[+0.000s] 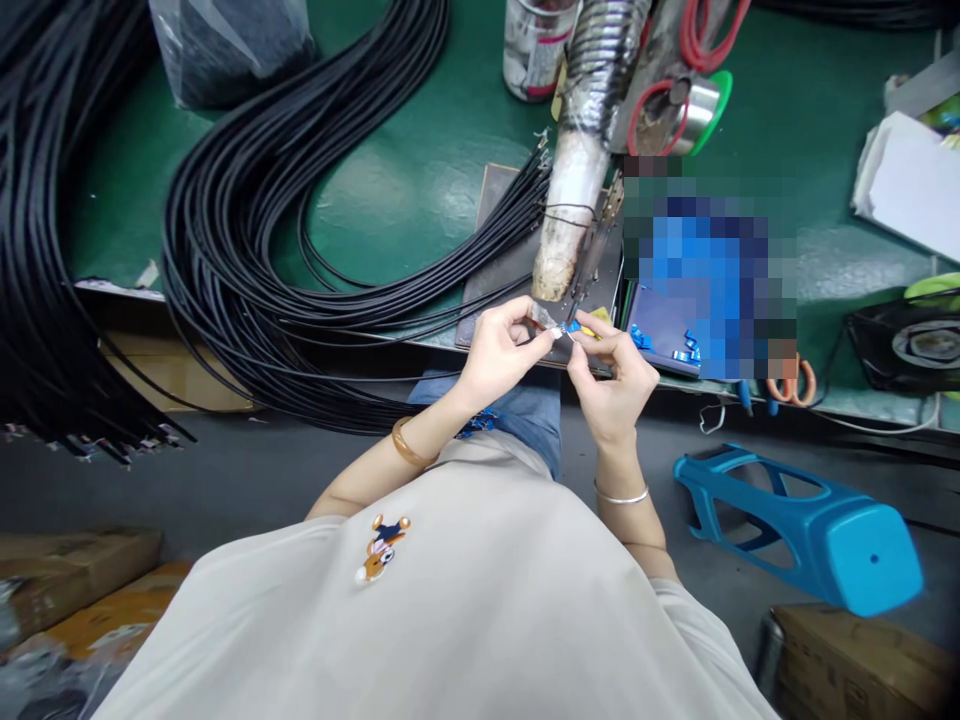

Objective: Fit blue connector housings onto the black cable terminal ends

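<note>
At the table's front edge my left hand (504, 345) and my right hand (616, 378) meet, each in a pinch. A small blue connector (571, 327) with a silvery end is between their fingertips. My left fingers are at its silvery end and my right fingers at its blue side; a thin pale wire shows by the right fingers. Fingers hide much of the piece. Just beyond is a pipe wrapped in stained white material (574, 190), over a dark board (495, 290). Black cables (247, 250) lie to the left, their stripped ends near the pipe.
Right of my hands, a shallow tray (660, 310) holds several blue pieces, partly pixelated. Orange-handled scissors (795, 383), a black fan (911, 340), a solder spool (701, 110) and a tin (536, 50) are on the green table (390, 170). A blue stool (795, 530) lies below.
</note>
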`<state>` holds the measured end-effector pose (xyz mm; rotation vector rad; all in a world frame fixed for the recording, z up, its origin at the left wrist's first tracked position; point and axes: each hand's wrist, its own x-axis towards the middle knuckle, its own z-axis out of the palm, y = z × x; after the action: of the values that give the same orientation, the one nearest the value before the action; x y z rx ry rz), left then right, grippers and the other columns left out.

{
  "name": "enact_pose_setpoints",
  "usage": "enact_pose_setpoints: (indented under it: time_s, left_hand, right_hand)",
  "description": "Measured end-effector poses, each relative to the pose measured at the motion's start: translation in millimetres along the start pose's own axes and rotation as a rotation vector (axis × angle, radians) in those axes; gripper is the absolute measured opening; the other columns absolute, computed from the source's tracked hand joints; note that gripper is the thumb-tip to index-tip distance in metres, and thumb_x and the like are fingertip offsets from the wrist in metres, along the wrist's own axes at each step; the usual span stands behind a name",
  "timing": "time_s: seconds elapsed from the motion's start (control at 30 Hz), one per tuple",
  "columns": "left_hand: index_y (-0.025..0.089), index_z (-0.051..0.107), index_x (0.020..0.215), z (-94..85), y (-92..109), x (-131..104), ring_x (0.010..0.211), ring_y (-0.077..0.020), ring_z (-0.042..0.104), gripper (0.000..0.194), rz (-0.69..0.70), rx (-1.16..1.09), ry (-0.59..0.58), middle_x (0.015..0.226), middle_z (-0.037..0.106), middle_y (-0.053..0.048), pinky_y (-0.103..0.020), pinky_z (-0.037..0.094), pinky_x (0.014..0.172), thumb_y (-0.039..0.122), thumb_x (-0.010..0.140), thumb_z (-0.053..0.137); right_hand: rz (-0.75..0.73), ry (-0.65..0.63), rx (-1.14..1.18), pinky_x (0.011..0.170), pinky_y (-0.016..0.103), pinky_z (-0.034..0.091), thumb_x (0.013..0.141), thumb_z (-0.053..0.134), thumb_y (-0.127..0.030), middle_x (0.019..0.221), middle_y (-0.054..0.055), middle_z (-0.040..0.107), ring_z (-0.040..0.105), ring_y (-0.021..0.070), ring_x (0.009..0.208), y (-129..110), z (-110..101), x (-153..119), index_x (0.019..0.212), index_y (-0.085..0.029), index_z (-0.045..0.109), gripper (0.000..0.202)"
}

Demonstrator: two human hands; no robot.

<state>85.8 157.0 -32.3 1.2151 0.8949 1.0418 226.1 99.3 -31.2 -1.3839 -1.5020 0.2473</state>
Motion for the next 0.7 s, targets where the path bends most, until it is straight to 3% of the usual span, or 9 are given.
enact_pose_setpoints:
  time_s: [0.23,0.43,0.7]
  left_hand:
    - [0.013,0.061,0.078,2.2,0.6,-0.3,0.054,-0.0027,0.044,0.012,0.010,0.013,0.015,0.072,0.059,0.001,-0.015,0.033,0.049,0.021,0.077,0.070]
    - [0.013,0.061,0.077,2.5,6.7,-1.2,0.054,-0.0024,0.044,0.012,0.017,0.002,0.024,0.071,0.058,0.002,-0.015,0.034,0.049,0.020,0.077,0.071]
    - [0.013,0.061,0.075,0.0,4.0,-0.9,0.055,-0.0031,0.045,0.013,-0.023,0.001,0.011,0.069,0.059,0.002,-0.015,0.034,0.049,0.018,0.073,0.073]
  right_hand:
    - [0.027,0.005,0.027,0.082,0.035,0.065,0.085,0.066,-0.016,0.115,0.005,0.076,0.077,0.0200,0.093,-0.6,-0.6,1.9,0.082,-0.022,0.061,0.008]
    - [-0.038,0.016,-0.002,0.093,0.039,0.063,0.083,0.066,-0.014,0.114,0.005,0.076,0.076,0.0201,0.095,-3.9,-2.4,5.5,0.080,-0.022,0.062,0.010]
    - [-0.055,-0.006,-0.035,0.082,0.031,0.063,0.082,0.066,-0.011,0.108,0.005,0.077,0.076,0.0184,0.093,-3.7,-3.0,5.6,0.079,-0.022,0.059,0.013]
